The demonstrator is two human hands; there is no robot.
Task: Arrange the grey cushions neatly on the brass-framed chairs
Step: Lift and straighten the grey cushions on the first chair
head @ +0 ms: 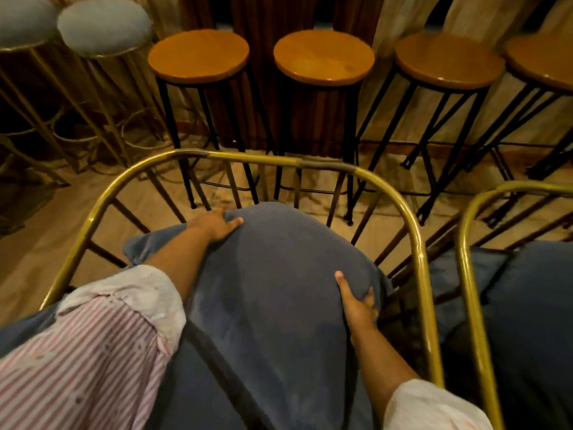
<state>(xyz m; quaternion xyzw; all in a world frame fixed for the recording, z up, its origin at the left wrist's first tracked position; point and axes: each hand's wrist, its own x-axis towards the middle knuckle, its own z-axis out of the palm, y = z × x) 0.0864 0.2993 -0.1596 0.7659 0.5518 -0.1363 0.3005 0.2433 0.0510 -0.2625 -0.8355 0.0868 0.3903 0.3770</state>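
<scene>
My left hand [217, 223] lies on the far left edge of the grey cushion [273, 290], fingers curled over its top corner and the thumb lying flat on the fabric. My right hand [356, 301] grips the cushion's right edge, thumb on the front face and the fingers wrapped behind, pinching the fabric between them. The cushion stands plump and nearly upright against the curved back of the brass-framed chair [412, 225] in front of me, resting on the chair's dark seat pad [198, 383]. Just to the right stands a second brass-framed chair [468, 268], its rail close beside the first, with one more grey cushion [533, 299] lying in it. I count two of these chairs and two loose cushions in view. Beyond the chair backs, four stools with round wooden seats [324, 57] and black legs stand in a row, the rightmost cut by the frame edge. At the far left are two tall stools with grey padded tops [104, 26] on gold legs. Both my sleeves [102, 346] are pink-and-white striped.
</scene>
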